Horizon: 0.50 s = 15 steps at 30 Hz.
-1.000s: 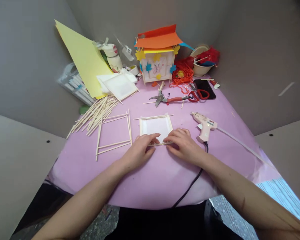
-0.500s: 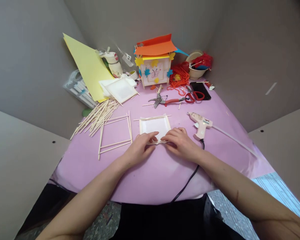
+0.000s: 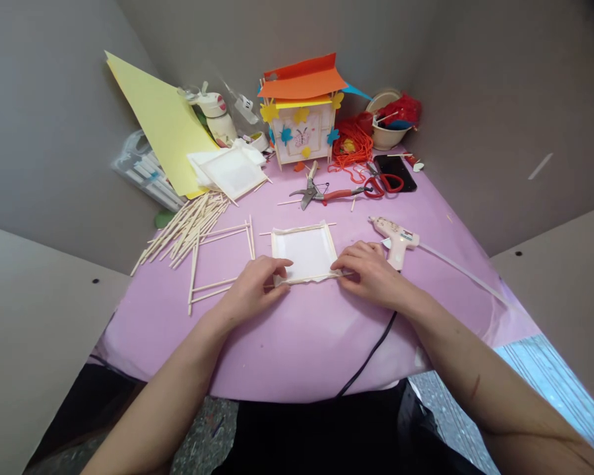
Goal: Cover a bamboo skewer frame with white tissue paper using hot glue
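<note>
A small square frame of thin wooden sticks with white paper across it [image 3: 304, 254] lies flat on the table before me. My left hand [image 3: 255, 284] is at its near left corner, with thumb and forefinger curled around the edge. At the near right corner, the fingers of my right hand [image 3: 369, 272] pinch the edge; the exact contact is partly hidden. Left of it lies an open frame of bare sticks [image 3: 194, 270], partly behind my left hand. A pale glue gun [image 3: 398, 244] rests just beyond my right hand.
A heap of loose sticks [image 3: 188, 227] lies at left, below yellow paper sheets [image 3: 158, 125]. Pruning shears [image 3: 321, 193], red-handled scissors [image 3: 383, 185] and a phone [image 3: 400, 175] lie farther back. Behind them stands a decorated stick house with an orange roof [image 3: 301, 86]. A black cord [image 3: 371, 353] crosses the near side.
My hands have moved apart along the near edge of the papered frame, the left one to its left corner and the right one to its right corner. The view has shifted slightly.
</note>
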{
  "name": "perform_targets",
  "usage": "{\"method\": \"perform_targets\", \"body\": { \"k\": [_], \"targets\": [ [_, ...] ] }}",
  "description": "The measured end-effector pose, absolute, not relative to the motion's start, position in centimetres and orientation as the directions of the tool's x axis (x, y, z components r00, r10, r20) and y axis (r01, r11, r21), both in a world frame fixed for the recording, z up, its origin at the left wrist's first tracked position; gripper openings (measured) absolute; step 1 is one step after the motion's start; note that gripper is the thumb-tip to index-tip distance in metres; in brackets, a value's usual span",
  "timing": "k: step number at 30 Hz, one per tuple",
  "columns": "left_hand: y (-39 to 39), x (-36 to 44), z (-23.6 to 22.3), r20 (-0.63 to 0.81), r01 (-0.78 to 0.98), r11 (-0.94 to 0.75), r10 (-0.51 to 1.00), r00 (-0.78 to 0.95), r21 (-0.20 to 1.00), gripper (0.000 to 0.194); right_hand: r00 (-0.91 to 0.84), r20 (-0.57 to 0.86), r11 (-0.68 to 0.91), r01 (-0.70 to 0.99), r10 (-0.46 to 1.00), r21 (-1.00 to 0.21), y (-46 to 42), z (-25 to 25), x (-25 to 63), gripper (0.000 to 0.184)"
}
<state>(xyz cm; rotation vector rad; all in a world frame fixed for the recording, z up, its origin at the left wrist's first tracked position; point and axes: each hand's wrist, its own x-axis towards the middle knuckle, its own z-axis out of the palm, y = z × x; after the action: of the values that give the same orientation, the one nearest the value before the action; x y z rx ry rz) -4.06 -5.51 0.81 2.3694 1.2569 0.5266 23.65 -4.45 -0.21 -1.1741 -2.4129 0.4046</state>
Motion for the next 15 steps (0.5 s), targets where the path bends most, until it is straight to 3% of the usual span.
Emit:
{"method": "perform_targets", "body": {
  "k": [5, 15],
  "targets": [
    [-4.99, -4.32, 0.5, 0.139, 0.688, -0.563, 0.81, 0.57, 0.458, 0.012, -0.576, 0.199, 0.598, 0.675, 0.793, -0.432, -4.35, -0.13, 23.8, 0.013],
    [-4.95, -4.6, 0.59, 0.136, 0.699, -0.554, 0.818, 0.559, 0.452, 0.017, -0.578, 0.232, 0.615, 0.657, 0.782, -0.436, -4.45, -0.48, 23.62, 0.019]
  ]
}}
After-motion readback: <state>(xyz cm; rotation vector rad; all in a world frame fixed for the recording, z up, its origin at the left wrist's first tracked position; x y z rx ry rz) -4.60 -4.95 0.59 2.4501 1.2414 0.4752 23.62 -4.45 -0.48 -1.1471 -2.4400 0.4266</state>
